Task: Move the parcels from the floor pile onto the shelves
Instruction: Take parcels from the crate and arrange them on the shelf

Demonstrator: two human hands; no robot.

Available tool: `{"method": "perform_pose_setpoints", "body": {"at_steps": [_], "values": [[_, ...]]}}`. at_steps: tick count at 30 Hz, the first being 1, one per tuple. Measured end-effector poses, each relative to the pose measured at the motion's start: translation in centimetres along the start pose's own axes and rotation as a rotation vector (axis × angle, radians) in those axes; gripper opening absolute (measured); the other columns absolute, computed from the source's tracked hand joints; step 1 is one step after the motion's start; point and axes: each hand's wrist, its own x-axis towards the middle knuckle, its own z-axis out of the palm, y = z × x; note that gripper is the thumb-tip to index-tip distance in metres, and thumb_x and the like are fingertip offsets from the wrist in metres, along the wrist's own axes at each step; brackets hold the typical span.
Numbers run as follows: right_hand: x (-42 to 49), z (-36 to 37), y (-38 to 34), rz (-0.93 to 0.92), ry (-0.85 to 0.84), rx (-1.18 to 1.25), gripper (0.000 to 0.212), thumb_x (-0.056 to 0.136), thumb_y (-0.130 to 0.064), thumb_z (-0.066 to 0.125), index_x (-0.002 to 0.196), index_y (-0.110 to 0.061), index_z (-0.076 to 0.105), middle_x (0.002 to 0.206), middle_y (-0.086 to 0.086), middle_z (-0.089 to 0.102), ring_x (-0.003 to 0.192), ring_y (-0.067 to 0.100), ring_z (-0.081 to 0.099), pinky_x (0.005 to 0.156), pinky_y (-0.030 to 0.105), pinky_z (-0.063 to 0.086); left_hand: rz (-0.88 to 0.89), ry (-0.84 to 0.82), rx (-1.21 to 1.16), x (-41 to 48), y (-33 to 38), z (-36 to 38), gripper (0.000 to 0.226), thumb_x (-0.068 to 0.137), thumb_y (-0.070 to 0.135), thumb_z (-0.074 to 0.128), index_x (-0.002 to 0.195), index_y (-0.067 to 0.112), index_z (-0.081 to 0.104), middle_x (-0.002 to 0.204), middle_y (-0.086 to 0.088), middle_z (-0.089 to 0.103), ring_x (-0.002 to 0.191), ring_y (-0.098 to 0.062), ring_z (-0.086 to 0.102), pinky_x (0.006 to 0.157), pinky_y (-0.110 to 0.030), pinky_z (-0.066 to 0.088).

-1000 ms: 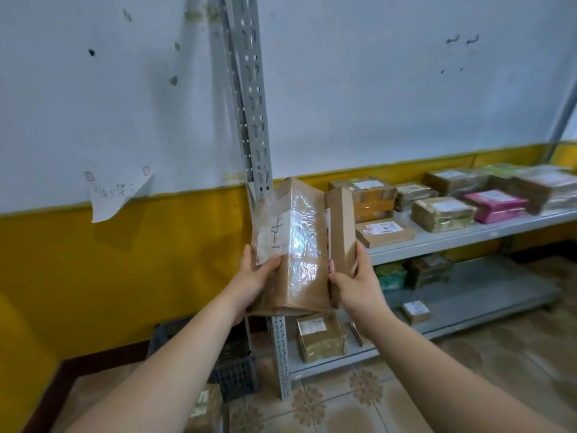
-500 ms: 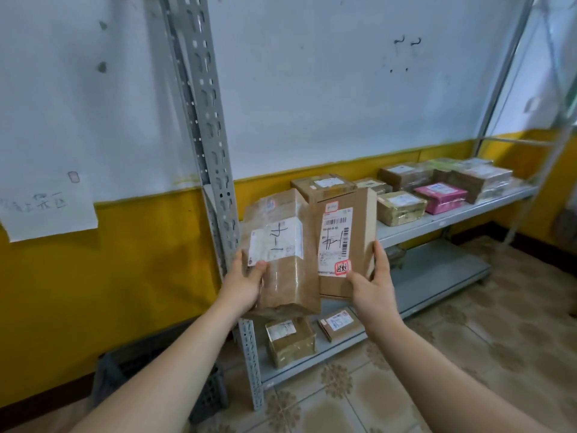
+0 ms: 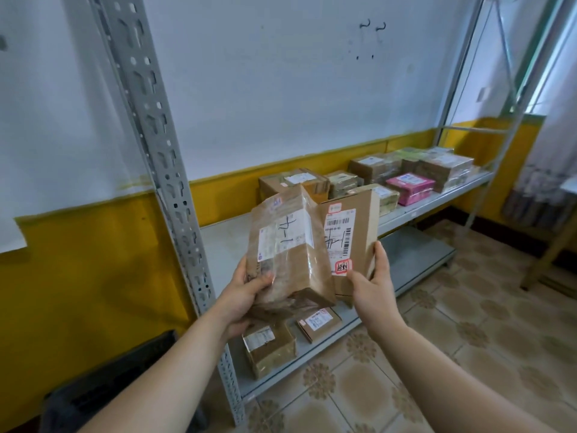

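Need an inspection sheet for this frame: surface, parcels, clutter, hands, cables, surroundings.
Surface: upper shelf bare at its left end, pink parcel and brown parcels farther right.
Job's things: taped parcel and flat carton held side by side, labels facing camera; two small parcels on lower shelf.
Clutter: dark crate on floor, left of shelf post.
Hands: left hand grips taped parcel; right hand grips flat carton.
Cables: nothing seen.
Surroundings: white-and-yellow wall, tiled floor.
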Motion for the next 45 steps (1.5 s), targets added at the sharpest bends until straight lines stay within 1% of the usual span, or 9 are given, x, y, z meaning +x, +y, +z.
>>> {"method": "perform_pose_setpoints", "body": {"at_steps": [5, 7, 13, 16, 22, 30, 34, 39, 45], "values": [[5.6, -1.4, -0.2, -0.047, 0.01, -0.034, 0.073, 0.098, -0.021, 0.057, 0.151, -0.049, 0.015, 0.124, -0.012, 0.043, 0.105, 0.015, 0.052, 0.097, 0.047, 0.051, 0.15, 0.139, 0.159, 4.6, 1.0, 1.5, 0.059, 0.088, 0.005, 0.065, 0.134, 0.032, 0.039, 0.115, -0.003, 0.065, 0.104, -0.027, 0.066, 0.075, -0.036, 0.057], [8.2, -2.4, -0.7, -0.079, 0.002, -0.044, 0.073, 0.098, -0.02, 0.057, 0.15, -0.05, 0.016, 0.127, -0.011, 0.044, 0.107, 0.016, 0.053, 0.096, 0.046, 0.052, 0.186, 0.207, 0.222, 6.4, 1.6, 2.1, 0.062, 0.088, 0.005, 0.066, 0.129, 0.039, 0.033, 0.11, 0.006, 0.062, 0.104, -0.021, 0.064, 0.077, -0.032, 0.055], [15.3, -4.1, -2.1, -0.136, -0.12, -0.056, 0.068, 0.097, -0.023, 0.061, 0.151, -0.037, 0.024, 0.124, -0.01, 0.046, 0.095, 0.009, 0.056, 0.078, 0.031, 0.055, 0.278, 0.411, 0.41, 11.3, 2.5, 2.8, 0.084, 0.086, 0.014, 0.072, 0.15, 0.034, 0.023, 0.13, 0.005, 0.058, 0.107, -0.012, 0.061, 0.091, -0.034, 0.051], [17.4, -3.5, -1.6, -0.104, -0.219, -0.091, 0.065, 0.096, -0.025, 0.062, 0.149, -0.038, 0.028, 0.132, -0.003, 0.053, 0.098, 0.014, 0.061, 0.082, 0.038, 0.058, 0.281, 0.495, 0.438, 12.1, 2.4, 3.1, 0.089, 0.085, 0.021, 0.073, 0.151, 0.041, 0.016, 0.135, 0.004, 0.053, 0.112, -0.016, 0.058, 0.099, -0.04, 0.047], [19.8, -0.8, 0.1, -0.051, -0.332, -0.131, 0.064, 0.096, -0.026, 0.061, 0.149, -0.037, 0.027, 0.138, 0.0, 0.052, 0.11, 0.023, 0.062, 0.09, 0.049, 0.056, 0.204, 0.598, 0.489, 13.3, 1.8, 1.2, 0.096, 0.077, 0.034, 0.076, 0.144, 0.058, 0.012, 0.151, 0.003, 0.039, 0.13, -0.025, 0.047, 0.108, -0.052, 0.039], [24.1, 3.8, 2.2, 0.015, -0.358, -0.18, 0.061, 0.097, -0.023, 0.061, 0.149, -0.032, 0.03, 0.138, 0.004, 0.052, 0.099, 0.018, 0.06, 0.08, 0.035, 0.055, 0.073, 0.653, 0.506, 17.6, 0.4, -3.1, 0.097, 0.084, 0.018, 0.073, 0.153, 0.04, 0.009, 0.15, 0.001, 0.041, 0.129, -0.026, 0.047, 0.108, -0.049, 0.039], [26.7, 6.4, 3.3, 0.066, -0.363, -0.233, 0.06, 0.097, -0.025, 0.06, 0.148, -0.035, 0.03, 0.136, 0.003, 0.054, 0.102, 0.022, 0.064, 0.084, 0.039, 0.057, -0.004, 0.664, 0.496, 20.7, -0.2, -5.4, 0.097, 0.086, 0.016, 0.071, 0.154, 0.035, 0.004, 0.15, -0.001, 0.04, 0.13, -0.027, 0.046, 0.105, -0.043, 0.039], [29.4, 9.0, 5.1, 0.148, -0.357, -0.281, 0.06, 0.097, -0.025, 0.061, 0.147, -0.036, 0.03, 0.131, 0.003, 0.057, 0.101, 0.024, 0.065, 0.085, 0.043, 0.058, -0.077, 0.652, 0.493, 24.5, -1.0, -9.0, 0.096, 0.084, 0.016, 0.073, 0.153, 0.035, 0.009, 0.142, -0.002, 0.05, 0.121, -0.027, 0.055, 0.102, -0.05, 0.045], [31.7, 10.2, 7.5, 0.213, -0.359, -0.315, 0.06, 0.096, -0.024, 0.061, 0.147, -0.032, 0.031, 0.13, 0.004, 0.057, 0.105, 0.026, 0.064, 0.092, 0.046, 0.055, -0.161, 0.659, 0.506, 26.8, -2.5, -11.4, 0.085, 0.086, 0.031, 0.071, 0.152, 0.034, 0.017, 0.14, 0.001, 0.052, 0.117, -0.024, 0.058, 0.1, -0.049, 0.047]]}}
